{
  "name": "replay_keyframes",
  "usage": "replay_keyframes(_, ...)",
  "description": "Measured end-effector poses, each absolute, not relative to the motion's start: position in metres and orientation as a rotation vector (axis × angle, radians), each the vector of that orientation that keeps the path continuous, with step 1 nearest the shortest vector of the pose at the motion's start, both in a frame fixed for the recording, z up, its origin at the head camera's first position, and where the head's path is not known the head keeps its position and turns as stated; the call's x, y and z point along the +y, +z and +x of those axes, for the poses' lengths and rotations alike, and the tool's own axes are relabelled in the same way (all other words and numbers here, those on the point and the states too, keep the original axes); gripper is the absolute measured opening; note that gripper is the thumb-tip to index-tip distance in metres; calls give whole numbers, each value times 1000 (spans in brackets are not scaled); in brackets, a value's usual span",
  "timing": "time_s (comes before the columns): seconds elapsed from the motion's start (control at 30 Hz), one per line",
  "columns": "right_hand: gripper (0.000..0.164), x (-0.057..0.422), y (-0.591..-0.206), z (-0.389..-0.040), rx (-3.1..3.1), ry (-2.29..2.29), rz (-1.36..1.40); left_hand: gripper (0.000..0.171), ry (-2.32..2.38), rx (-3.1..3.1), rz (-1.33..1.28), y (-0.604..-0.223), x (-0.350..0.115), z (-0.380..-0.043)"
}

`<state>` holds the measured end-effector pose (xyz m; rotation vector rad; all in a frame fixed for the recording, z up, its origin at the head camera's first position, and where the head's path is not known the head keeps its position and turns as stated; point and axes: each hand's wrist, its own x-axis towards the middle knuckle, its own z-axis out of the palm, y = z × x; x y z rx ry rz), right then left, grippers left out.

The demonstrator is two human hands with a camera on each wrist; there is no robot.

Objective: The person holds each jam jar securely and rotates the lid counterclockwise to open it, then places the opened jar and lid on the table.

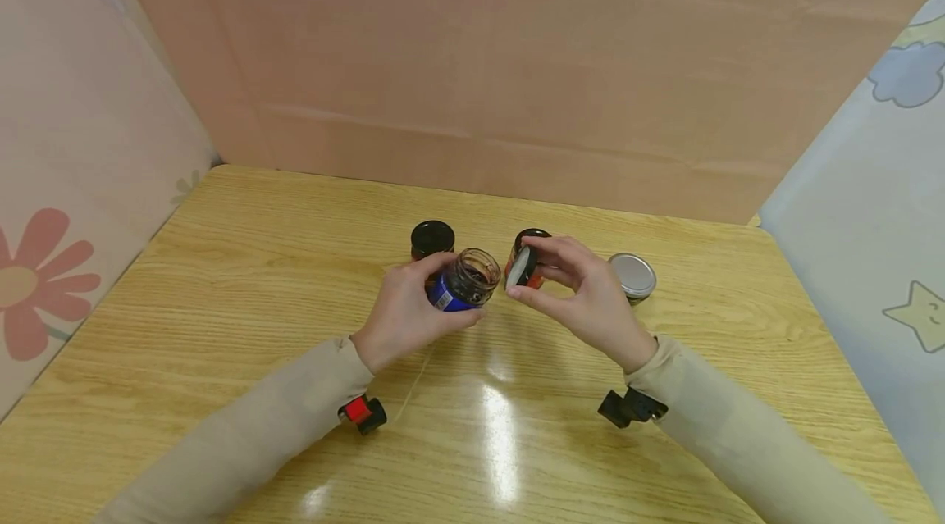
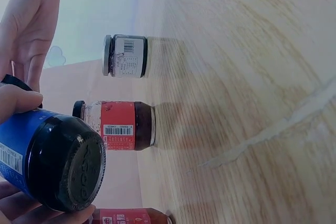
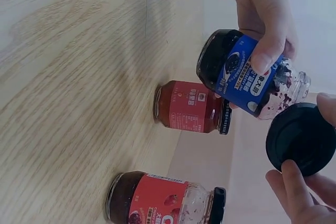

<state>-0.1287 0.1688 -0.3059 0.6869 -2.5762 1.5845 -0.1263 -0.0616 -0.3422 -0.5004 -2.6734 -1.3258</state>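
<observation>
My left hand (image 1: 404, 312) grips a glass jam jar (image 1: 467, 286) with a blue label, tilted a little and held above the table. The jar's mouth is uncovered, and dark jam clings inside the glass. To its right, my right hand (image 1: 591, 294) pinches a round black lid (image 1: 522, 266) by its edge, pale inner side facing the jar. The lid and the jar's mouth are apart in the head view. In the right wrist view the lid's dark top (image 3: 300, 139) shows, close to the jar's rim.
Behind my left hand stands a red-label jar (image 3: 185, 106) with a black lid (image 1: 432, 238). Another red-label jar (image 2: 118, 125) stands partly hidden behind my right hand. A silver-lidded jar (image 1: 633, 275) is at the right. Draped walls bound the wooden table (image 1: 310, 229).
</observation>
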Motion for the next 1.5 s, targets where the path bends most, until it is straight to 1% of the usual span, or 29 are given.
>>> replay_keyframes(0.5,61,171,-314,-129,-2537,1641,701,64,-1367,-2650,-493,-346,-62,-126)
replay_keyframes(0.8,64,171,-315,-128,-2600,1675,646,63,-1377,-2648,-483,-346,-63,-125)
replay_keyframes(1.07,69,170,-316,-129,-2628,1621,642,62,-1379,-2601,-504,-348,-63,-126)
replay_keyframes(1.5,68,169,-323,-130,-2607,1675,595,64,-1387,-2590,-480,-348,-64,-125)
